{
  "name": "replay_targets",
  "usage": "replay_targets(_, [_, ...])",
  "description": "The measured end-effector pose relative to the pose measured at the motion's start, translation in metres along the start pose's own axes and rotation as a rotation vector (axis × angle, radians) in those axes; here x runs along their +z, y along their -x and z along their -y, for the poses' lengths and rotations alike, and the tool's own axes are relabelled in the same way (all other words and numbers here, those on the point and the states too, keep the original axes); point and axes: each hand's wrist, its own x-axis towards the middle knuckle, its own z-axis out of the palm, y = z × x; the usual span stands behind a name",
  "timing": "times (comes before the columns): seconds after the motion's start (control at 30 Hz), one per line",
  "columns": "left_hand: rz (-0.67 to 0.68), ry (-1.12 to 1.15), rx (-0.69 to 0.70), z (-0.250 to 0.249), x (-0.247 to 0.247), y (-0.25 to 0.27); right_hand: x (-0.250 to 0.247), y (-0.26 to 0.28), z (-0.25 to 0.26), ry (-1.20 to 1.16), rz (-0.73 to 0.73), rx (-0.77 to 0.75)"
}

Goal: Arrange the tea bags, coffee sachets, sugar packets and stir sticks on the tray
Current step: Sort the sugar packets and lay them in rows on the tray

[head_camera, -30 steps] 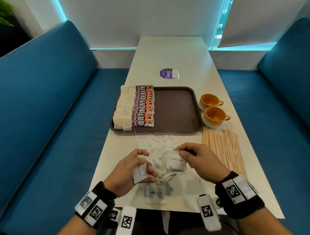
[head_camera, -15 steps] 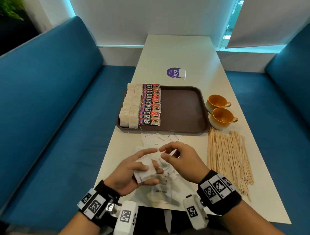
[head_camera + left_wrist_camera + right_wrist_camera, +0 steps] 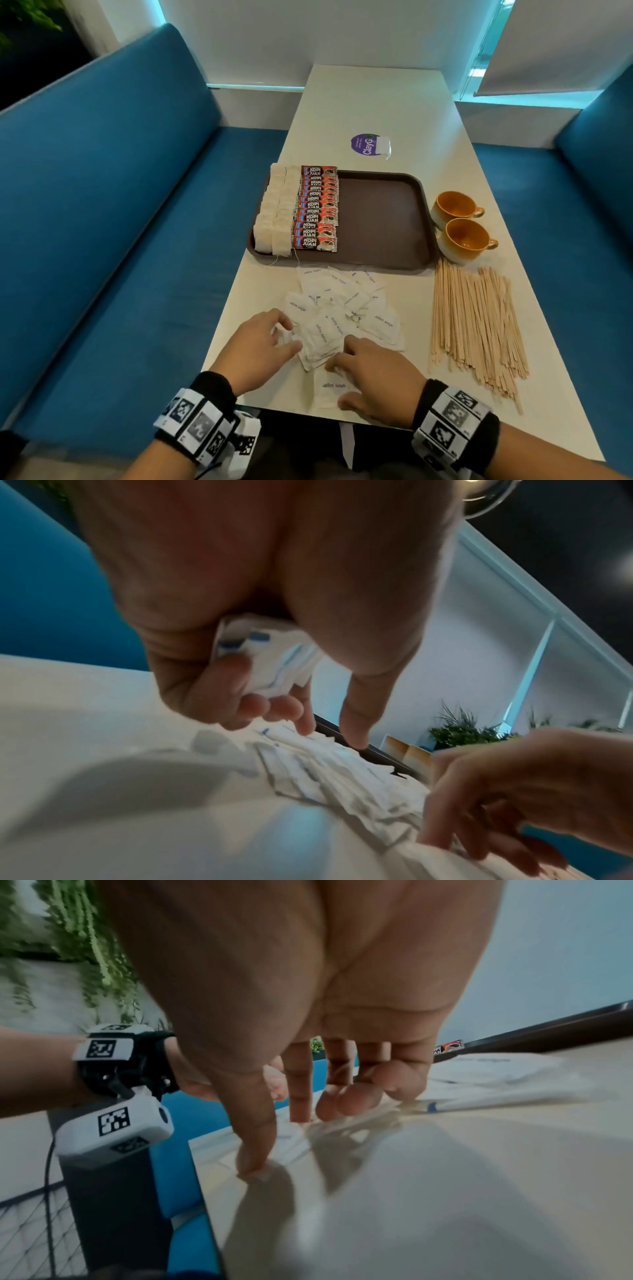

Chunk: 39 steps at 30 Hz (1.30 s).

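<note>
Blue bench seats flank a long pale table (image 3: pixel 376 102), and at its near edge the left hand (image 3: pixel 255 349) grips a small wad of white sugar packets (image 3: pixel 270 656), its fingers curled round them. Just beside it the right hand (image 3: pixel 378 380) has its fingers reaching down, with the thumb and fingertips (image 3: pixel 255 1161) pressing on packets that lie flat on the table; whether it pinches one I cannot tell. Both hands sit at the near end of a loose heap of sugar packets (image 3: pixel 342 308), overlapping at all angles, spread from the fingers toward the tray.

Beyond the heap lies the brown tray (image 3: pixel 383 219), its near rim close to the farthest packets. On its left part stand two rows of tea bags (image 3: pixel 277 212) and, touching them, a row of red coffee sachets (image 3: pixel 318 209); the right part of the tray is bare.

Right of the right hand, well apart from it, the wooden stir sticks (image 3: pixel 476 318) lie in a fanned bundle on the table. Past their far ends two orange cups (image 3: pixel 459 222) stand beside the tray's right rim. Farther off, behind the tray, a round purple sticker (image 3: pixel 364 145) sits on the table with a small white packet (image 3: pixel 383 145) touching it.
</note>
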Motion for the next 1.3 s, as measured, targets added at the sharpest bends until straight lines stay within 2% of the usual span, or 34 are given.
replay_targets(0.2, [-0.075,-0.101,0.107,-0.025,0.015,-0.018,-0.003,-0.002,0.0,-0.167,-0.015,0.063])
replay_targets(0.37, [0.044,-0.309,0.104,-0.034,0.026,-0.034,-0.004,0.008,-0.011,-0.483,-0.053,0.173])
replay_targets(0.47, [0.07,-0.284,0.1,-0.038,0.028,-0.037,-0.011,0.015,-0.021,-0.625,-0.144,0.239])
replay_targets(0.57, [0.078,-0.208,0.089,-0.037,0.026,-0.038,-0.023,0.014,-0.044,-0.656,-0.29,0.333])
replay_targets(0.67, [0.123,-0.058,0.095,-0.033,0.021,-0.038,-0.032,0.006,-0.068,-0.658,-0.387,0.431])
replay_targets(0.8, [0.206,0.164,0.08,-0.023,0.005,-0.032,-0.028,-0.007,-0.081,-0.585,-0.316,0.51])
replay_targets(1.0, [0.245,0.965,-0.11,-0.009,-0.018,-0.018,-0.025,-0.008,-0.077,-0.433,-0.362,0.523])
replay_targets(1.07, [0.242,1.031,-0.125,-0.007,-0.018,-0.018,-0.023,-0.007,-0.076,-0.454,-0.383,0.514])
replay_targets(1.1, [0.225,0.944,-0.104,-0.006,-0.017,-0.019,-0.022,-0.006,-0.075,-0.472,-0.397,0.506])
replay_targets(1.23, [0.125,0.168,0.058,-0.017,0.0,-0.022,-0.027,0.001,-0.074,-0.636,-0.423,0.421])
replay_targets(1.3, [0.136,-0.058,0.077,-0.027,0.011,-0.022,-0.034,0.005,-0.074,-0.682,-0.42,0.391])
